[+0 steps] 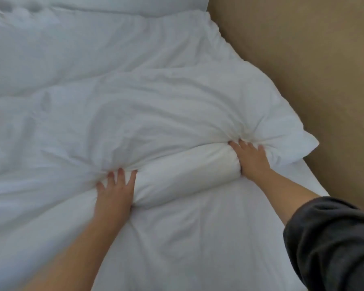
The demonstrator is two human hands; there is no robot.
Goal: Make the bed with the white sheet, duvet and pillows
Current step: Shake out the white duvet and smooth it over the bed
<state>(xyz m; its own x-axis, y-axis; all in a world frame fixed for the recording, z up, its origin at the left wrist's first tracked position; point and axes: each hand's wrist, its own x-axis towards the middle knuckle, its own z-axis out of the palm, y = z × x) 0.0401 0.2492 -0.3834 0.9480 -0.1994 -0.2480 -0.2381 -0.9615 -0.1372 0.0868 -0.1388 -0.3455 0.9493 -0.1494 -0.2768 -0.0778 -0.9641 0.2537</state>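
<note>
Head view: left hand [114, 190] and right hand [251, 158] apart, fingers spread, pressing into the rumpled white puffy duvet [156, 97] — rolled fold [183, 175] bulging between them. Likely duvet-spreading step; next needs that fold flattened, corner [303, 141] beyond right hand squared.

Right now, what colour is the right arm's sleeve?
The pushed-up fabric sleeve is dark grey; head view.

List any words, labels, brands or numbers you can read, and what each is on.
None. No readable text shows on the white duvet, the sheet below it, the dark sleeve or the tan surface beside the bed; no tag or label is in view.
</note>
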